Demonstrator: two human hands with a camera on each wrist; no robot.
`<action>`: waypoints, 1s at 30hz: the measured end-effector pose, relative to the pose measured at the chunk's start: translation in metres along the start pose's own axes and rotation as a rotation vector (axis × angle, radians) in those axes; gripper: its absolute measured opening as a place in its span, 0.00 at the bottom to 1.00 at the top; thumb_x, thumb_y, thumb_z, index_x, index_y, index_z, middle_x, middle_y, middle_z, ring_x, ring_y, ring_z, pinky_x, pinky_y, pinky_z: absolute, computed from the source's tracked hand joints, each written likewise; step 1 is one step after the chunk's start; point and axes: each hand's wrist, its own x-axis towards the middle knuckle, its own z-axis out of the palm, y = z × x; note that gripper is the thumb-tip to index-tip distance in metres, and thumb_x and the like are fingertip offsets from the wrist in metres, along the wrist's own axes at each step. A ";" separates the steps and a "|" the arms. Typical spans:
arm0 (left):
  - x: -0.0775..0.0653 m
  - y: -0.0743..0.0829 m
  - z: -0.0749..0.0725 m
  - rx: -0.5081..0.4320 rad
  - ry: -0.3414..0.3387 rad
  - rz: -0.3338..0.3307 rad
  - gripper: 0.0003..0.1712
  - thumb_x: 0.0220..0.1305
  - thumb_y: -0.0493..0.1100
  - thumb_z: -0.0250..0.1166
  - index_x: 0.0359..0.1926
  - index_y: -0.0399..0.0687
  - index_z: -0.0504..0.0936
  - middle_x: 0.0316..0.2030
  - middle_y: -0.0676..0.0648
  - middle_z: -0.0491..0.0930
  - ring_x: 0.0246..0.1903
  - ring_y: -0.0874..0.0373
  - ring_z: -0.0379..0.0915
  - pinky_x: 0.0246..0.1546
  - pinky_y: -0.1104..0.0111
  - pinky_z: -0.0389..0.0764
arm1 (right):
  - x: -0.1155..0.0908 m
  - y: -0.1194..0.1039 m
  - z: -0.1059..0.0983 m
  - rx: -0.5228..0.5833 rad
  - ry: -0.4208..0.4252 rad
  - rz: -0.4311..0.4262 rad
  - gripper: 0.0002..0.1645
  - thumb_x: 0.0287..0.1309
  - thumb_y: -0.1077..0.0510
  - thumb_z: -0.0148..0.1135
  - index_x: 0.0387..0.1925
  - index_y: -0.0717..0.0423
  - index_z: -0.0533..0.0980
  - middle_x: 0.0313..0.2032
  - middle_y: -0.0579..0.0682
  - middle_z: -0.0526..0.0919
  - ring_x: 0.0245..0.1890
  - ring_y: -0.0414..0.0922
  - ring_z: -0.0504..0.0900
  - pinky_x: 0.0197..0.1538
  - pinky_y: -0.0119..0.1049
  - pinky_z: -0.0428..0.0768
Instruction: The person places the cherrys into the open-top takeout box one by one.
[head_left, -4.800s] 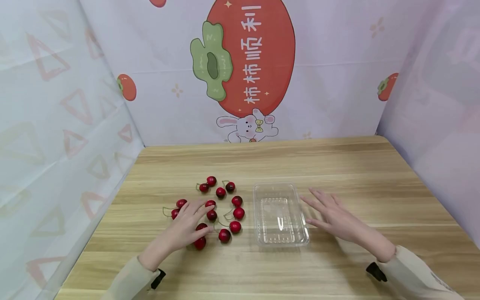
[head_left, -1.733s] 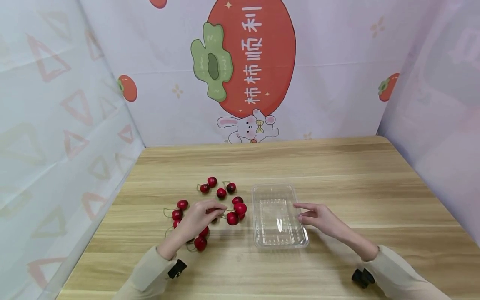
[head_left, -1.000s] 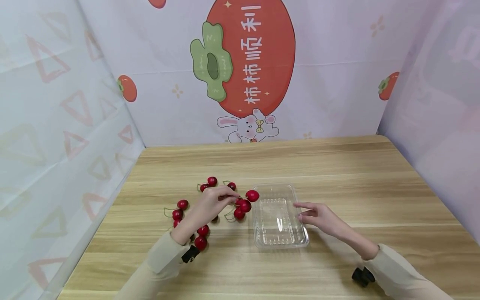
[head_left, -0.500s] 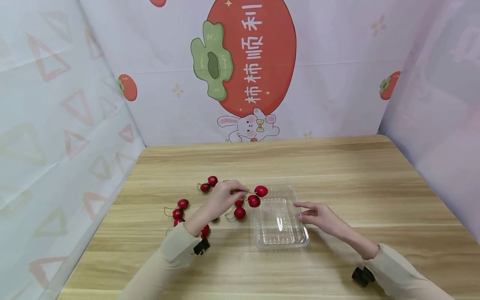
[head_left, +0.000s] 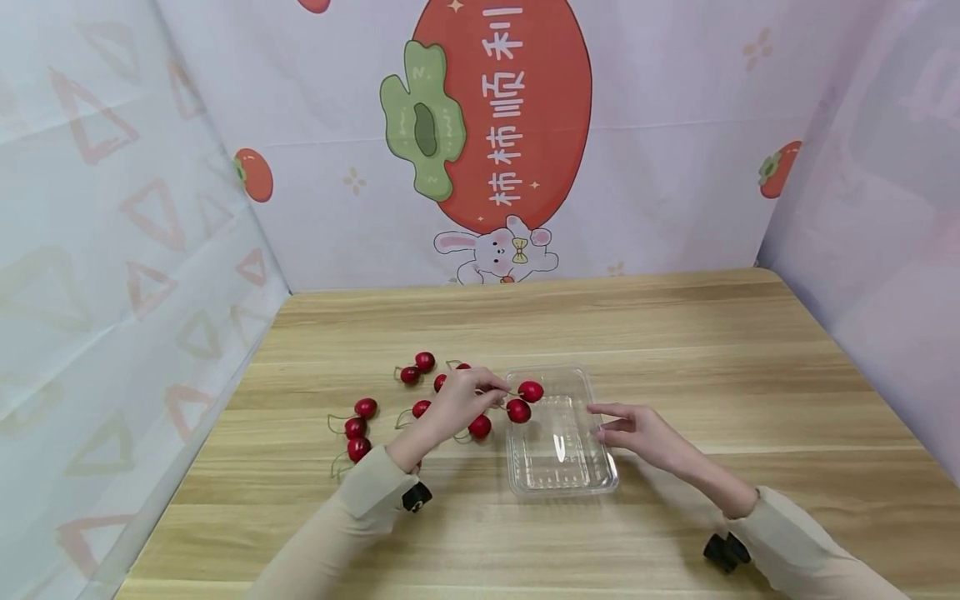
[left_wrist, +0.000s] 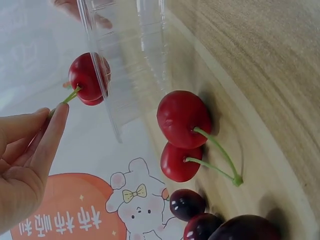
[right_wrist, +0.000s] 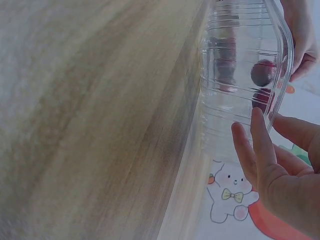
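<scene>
My left hand [head_left: 459,406] pinches the green stems of a pair of red cherries [head_left: 518,411] between thumb and fingertips. Both cherries hang over the left rim of a clear plastic box [head_left: 558,492], overlapping its wall in the left wrist view. Bare ridged floor shows inside the box. On the box's other side, my right hand [head_left: 641,433] has its fingers extended, with fingertips right at the right rim and outer wall. Close below the left hand lies another pair of cherries [left_wrist: 182,120], joined by green stems [left_wrist: 220,150].
Several more cherry pairs lie left of the box, such as the cherries at the back [head_left: 424,362] and those at far left [head_left: 358,449]. The left forearm hides some. A printed cloth [head_left: 660,208] stands behind the wooden table [head_left: 675,333].
The left hand has lifted a cherry pair by the stems and carried it rightward over the box's left rim. Earlier, the right hand came in to the box's right edge and has since stayed there.
</scene>
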 end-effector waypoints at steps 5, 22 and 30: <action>0.004 -0.002 0.004 -0.002 -0.030 -0.059 0.07 0.54 0.31 0.60 0.34 0.34 0.82 0.31 0.44 0.81 0.27 0.62 0.78 0.27 0.79 0.76 | 0.000 0.001 0.000 -0.002 0.001 0.014 0.28 0.55 0.64 0.55 0.55 0.76 0.61 0.54 0.73 0.64 0.46 0.60 0.75 0.42 0.32 0.77; 0.014 -0.011 0.014 -0.023 -0.071 -0.182 0.07 0.56 0.32 0.59 0.35 0.35 0.81 0.31 0.43 0.81 0.25 0.63 0.78 0.26 0.78 0.76 | 0.001 0.003 0.000 0.008 -0.003 0.019 0.28 0.55 0.66 0.55 0.55 0.76 0.61 0.55 0.73 0.63 0.46 0.61 0.74 0.42 0.32 0.77; 0.016 -0.013 0.014 0.007 -0.081 -0.205 0.07 0.56 0.33 0.60 0.35 0.37 0.82 0.30 0.45 0.81 0.22 0.65 0.76 0.24 0.78 0.75 | 0.001 0.003 -0.001 0.025 -0.006 0.029 0.28 0.55 0.66 0.54 0.55 0.76 0.60 0.53 0.74 0.63 0.46 0.62 0.74 0.42 0.33 0.77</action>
